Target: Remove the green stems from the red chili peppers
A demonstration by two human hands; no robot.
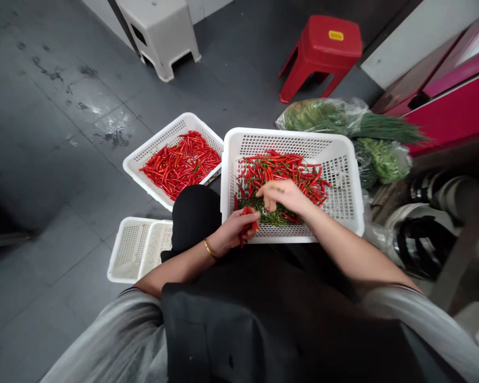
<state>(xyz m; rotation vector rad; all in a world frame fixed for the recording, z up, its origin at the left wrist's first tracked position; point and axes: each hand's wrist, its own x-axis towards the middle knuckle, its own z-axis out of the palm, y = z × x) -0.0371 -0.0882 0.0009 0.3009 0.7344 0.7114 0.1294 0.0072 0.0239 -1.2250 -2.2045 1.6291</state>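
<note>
My left hand (238, 227) is closed around several red chilies (248, 223) at the near left corner of a white plastic basket (293, 133) on my lap. Over the same basket hovers my right hand (286, 196), its fingers bent and apart, with nothing visible in them. Below it lies a heap of green chili stems (278, 218). A pile of red chilies with green stems (281, 165) fills the middle and far part of the basket. To the left, a second white basket (133, 164) on the floor holds loose red chilies (179, 165), mostly stemless.
Two small white baskets (130, 250), one set inside the other, stand by my left knee. Bagged green vegetables (383, 159) lie to the right, near black-and-white round containers (423, 239). A red stool (323, 48) and a white stool (159, 32) stand ahead.
</note>
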